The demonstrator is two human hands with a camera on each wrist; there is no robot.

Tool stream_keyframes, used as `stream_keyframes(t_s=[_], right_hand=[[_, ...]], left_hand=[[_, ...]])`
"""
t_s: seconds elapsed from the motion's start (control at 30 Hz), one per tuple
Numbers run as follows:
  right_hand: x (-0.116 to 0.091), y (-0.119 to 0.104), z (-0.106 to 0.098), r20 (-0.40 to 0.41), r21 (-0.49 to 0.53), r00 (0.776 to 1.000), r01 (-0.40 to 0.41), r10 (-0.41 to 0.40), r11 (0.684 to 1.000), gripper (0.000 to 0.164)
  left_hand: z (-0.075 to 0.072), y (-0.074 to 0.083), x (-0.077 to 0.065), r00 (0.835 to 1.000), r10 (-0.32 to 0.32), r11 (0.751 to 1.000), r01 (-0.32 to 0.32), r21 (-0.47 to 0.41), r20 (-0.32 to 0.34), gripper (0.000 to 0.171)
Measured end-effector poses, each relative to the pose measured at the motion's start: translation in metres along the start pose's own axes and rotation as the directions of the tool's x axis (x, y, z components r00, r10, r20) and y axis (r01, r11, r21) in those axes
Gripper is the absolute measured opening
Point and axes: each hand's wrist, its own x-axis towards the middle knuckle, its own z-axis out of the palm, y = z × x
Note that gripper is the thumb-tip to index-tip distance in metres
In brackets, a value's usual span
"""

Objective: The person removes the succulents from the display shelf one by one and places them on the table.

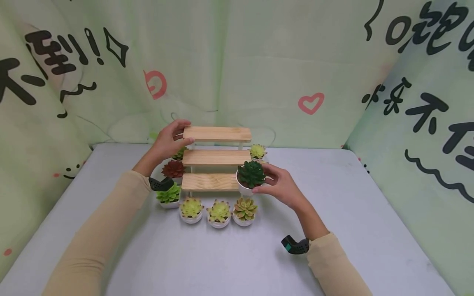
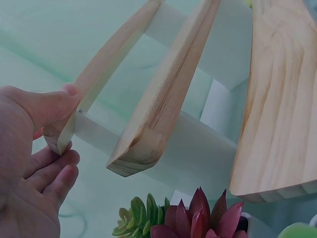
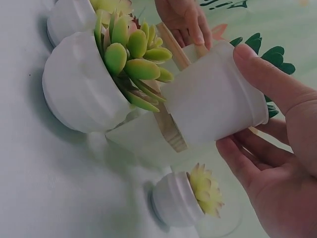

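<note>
A three-tier wooden plant stand [image 1: 216, 157] with white side supports stands on the table. My left hand [image 1: 166, 142] grips the left end of its top board; in the left wrist view the thumb [image 2: 54, 104] lies on one side of the board [image 2: 104, 64] and fingers on the other. My right hand [image 1: 279, 185] holds a white pot [image 3: 213, 94] with a dark green succulent [image 1: 251, 174], thumb and fingers on opposite sides. That pot is at the right end of the lowest board [image 1: 209, 182]; whether it touches the board I cannot tell.
Potted succulents surround the stand: three in front, including a reddish-tipped one [image 1: 245, 209]; a bright green one [image 1: 169, 194], a dark red one [image 1: 173, 169] and another green one [image 1: 180, 153] at left; a yellow-green one [image 1: 257, 151] at back right. A printed curtain [image 1: 259, 74] hangs behind.
</note>
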Motion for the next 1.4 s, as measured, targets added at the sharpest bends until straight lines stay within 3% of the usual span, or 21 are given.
stream_keyframes(t_s=[0.6, 1.07, 1.4], right_hand=[[-0.018, 0.012, -0.020, -0.104, -0.046, 0.991, -0.092, 0.086, 0.995, 0.072], [-0.022, 0.028, -0.024, -0.133, -0.036, 0.978, -0.164, 0.158, 0.986, 0.079], [-0.023, 0.043, -0.021, -0.148, -0.066, 0.954, -0.272, 0.260, 0.960, 0.088]], left_hand=[[-0.001, -0.003, 0.000, 1.000, 0.001, 1.000, -0.001, -0.010, -0.001, 0.058], [-0.001, -0.003, 0.002, 1.000, 0.012, 1.000, -0.012, -0.007, -0.011, 0.058], [-0.001, -0.003, 0.004, 1.000, 0.001, 1.000, -0.001, 0.003, 0.001, 0.057]])
